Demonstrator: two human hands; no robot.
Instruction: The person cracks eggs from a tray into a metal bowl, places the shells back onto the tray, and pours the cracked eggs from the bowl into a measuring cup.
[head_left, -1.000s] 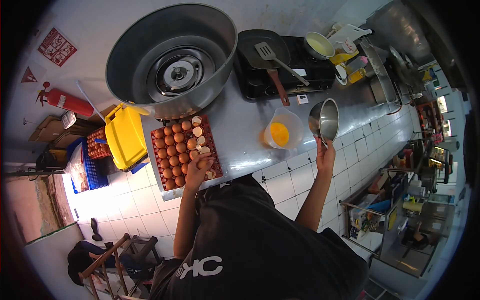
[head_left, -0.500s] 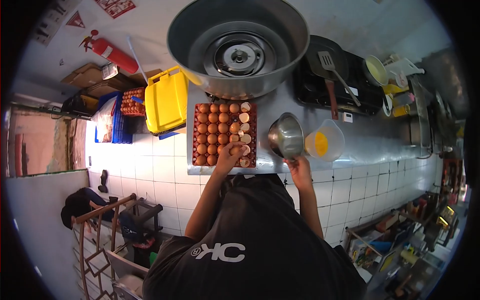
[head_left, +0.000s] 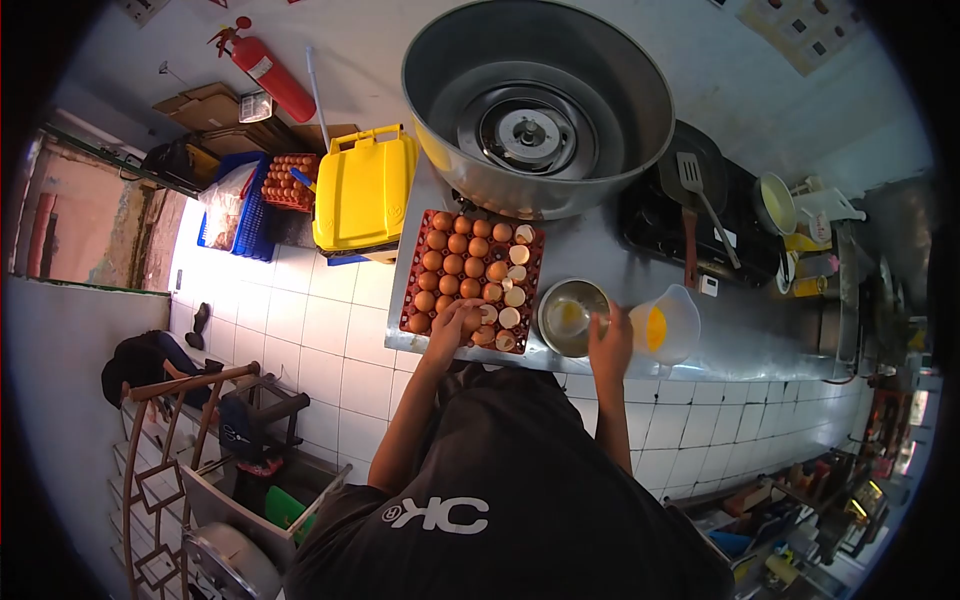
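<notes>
My left hand [head_left: 450,333] is at the near edge of a red egg tray [head_left: 408,300], its fingers closed around a brown egg [head_left: 472,320]. Whole eggs fill the tray's left side, while cracked empty shells [head_left: 514,297] sit along its right. To the right, a round metal bowl [head_left: 556,340] rests upright on the steel table, a little liquid apparently at its bottom. My right hand [head_left: 611,345] is at the bowl's right rim, fingers bent over it. Just beyond that hand stands a translucent plastic jug [head_left: 683,318] with yellow egg yolk [head_left: 656,328] inside.
A big metal drum [head_left: 540,185] stands behind the tray. On the right, a spatula [head_left: 705,205] lies across a black stove [head_left: 640,215]. A yellow bin [head_left: 365,195], a blue crate [head_left: 250,225] and a fire extinguisher [head_left: 270,75] are left. A person [head_left: 150,365] is at the lower left.
The metal bowl, tilted toward the jug before, now sits level on the table. My right hand has moved up along its right rim. My left hand stays at the tray; the view has turned slightly.
</notes>
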